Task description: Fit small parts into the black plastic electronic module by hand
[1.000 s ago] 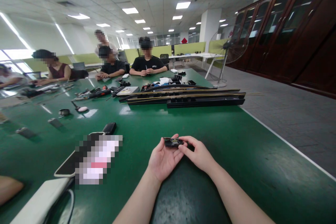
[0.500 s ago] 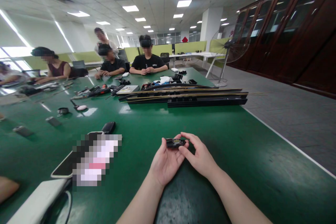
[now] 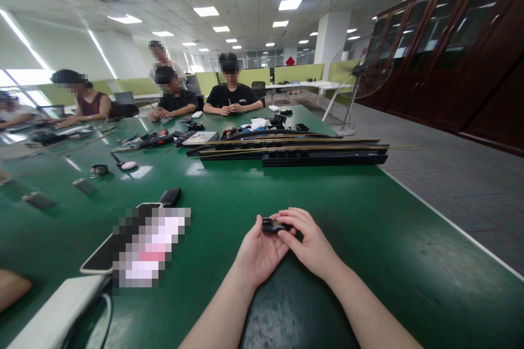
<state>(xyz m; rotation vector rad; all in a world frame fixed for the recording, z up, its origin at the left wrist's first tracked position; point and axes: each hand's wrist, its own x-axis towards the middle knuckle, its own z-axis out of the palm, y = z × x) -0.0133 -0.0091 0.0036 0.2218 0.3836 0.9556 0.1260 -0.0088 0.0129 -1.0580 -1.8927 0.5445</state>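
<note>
A small dark, roughly cylindrical object [image 3: 271, 224] with a yellowish patch lies across the fingers of my left hand [image 3: 258, 253], whose palm faces up. The left thumb presses on its left end. My right hand [image 3: 309, 237] reaches over from the right, with thumb and fingers closed around the object's right end. That end is partly hidden by the right fingers, and I cannot make out exactly what the object is. Both hands are held just above the green table [image 3: 368, 218].
Long black rails with thin yellowish rods [image 3: 323, 160] lie across the table ahead. At left are a dark phone-like device [image 3: 123, 242], a white box with a cable [image 3: 61, 311] and grey cylinders [image 3: 84, 185]. Several people sit across the table; another person's arm [image 3: 14, 289] shows at left.
My right fingers have moved further over the object's right end and cover more of it. My left hand has barely shifted, still supporting the object.
</note>
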